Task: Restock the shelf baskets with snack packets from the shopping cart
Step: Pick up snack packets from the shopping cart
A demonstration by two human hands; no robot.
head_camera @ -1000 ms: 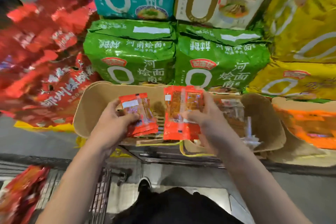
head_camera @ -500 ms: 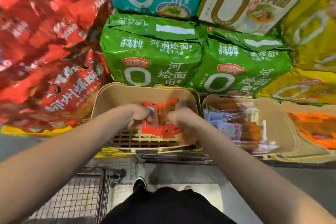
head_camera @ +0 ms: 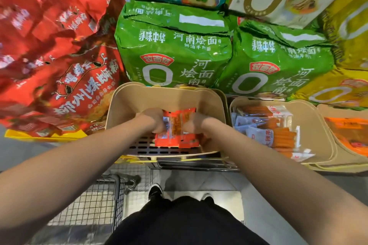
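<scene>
Both my hands reach into a tan slotted shelf basket (head_camera: 127,105) straight ahead. My left hand (head_camera: 152,120) and my right hand (head_camera: 194,123) grip a bunch of orange-red snack packets (head_camera: 176,129) from either side, low inside the basket near its slotted floor. The packets stand roughly upright between the hands. The wire shopping cart (head_camera: 93,203) is at the lower left, below my left forearm; its contents are out of view.
A second tan basket (head_camera: 316,123) to the right holds sausage-stick packets (head_camera: 278,133); a third at the far right holds orange packets (head_camera: 350,131). Large green noodle bags (head_camera: 173,49) stand behind the baskets, red bags (head_camera: 59,49) crowd the left. My shoe (head_camera: 155,191) is on the floor.
A second ago each hand held its own packets above the basket. Both hands then came together and went down into the basket; the view has since drawn closer to the shelf.
</scene>
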